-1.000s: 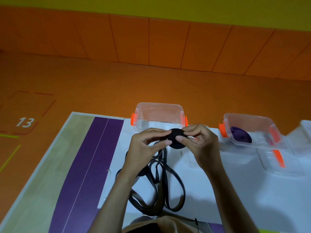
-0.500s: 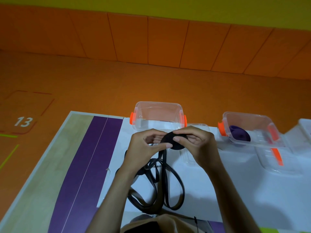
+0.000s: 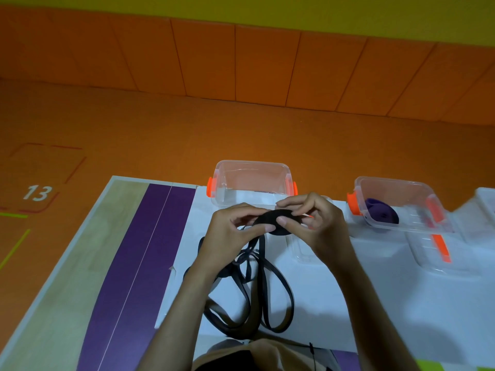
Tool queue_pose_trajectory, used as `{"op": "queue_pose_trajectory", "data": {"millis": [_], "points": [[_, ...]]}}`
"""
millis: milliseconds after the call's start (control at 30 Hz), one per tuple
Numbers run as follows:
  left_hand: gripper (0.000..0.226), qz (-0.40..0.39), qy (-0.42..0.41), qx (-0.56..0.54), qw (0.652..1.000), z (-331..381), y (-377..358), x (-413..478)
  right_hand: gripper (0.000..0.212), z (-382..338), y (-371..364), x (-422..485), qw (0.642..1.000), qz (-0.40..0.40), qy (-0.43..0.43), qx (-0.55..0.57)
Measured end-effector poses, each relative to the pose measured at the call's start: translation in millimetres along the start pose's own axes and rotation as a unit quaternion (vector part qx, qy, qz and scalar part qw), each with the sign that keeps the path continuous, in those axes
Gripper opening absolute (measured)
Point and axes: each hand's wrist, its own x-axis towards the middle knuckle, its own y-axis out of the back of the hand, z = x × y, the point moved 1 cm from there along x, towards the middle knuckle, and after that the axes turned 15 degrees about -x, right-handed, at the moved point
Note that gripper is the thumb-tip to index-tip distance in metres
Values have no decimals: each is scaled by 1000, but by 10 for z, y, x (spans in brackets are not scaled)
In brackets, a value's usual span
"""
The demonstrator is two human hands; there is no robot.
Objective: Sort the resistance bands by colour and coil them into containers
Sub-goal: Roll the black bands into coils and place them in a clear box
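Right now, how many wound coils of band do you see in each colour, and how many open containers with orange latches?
black coil: 1
purple coil: 1
open containers with orange latches: 2, the middle container and the right container
Total: 4
The cut-off object at the right edge is not counted.

Two clear containers [image 3: 251,167] [image 3: 396,183], two loose lids [image 3: 302,253] [image 3: 439,253], one black band [image 3: 269,219], one purple band [image 3: 380,212], two hands [image 3: 227,236] [image 3: 318,226], all at one counter [image 3: 348,303].
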Motion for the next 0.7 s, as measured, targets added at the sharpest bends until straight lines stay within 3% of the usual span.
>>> {"op": "queue_pose_trajectory", "data": {"millis": [133,267,433,533,700], "points": [[30,-8,-14,8,1000,8,-33,22,34,-1,13,-12,999,-4,-17,-35],[32,-6,30,-20,999,3,-11,1,36,-89,21,4,999,28,-13,-43],[27,17,27,7,999,-41,29,-40,31,-16,10,-19,999,-44,0,-18],[30,5,7,1,1000,-34,-25,-50,36,-27,23,-8,999,-6,-14,-32],[31,13,40,-16,999,-40,26,-72,43,-37,-51,-2,998,48,-29,23]]}}
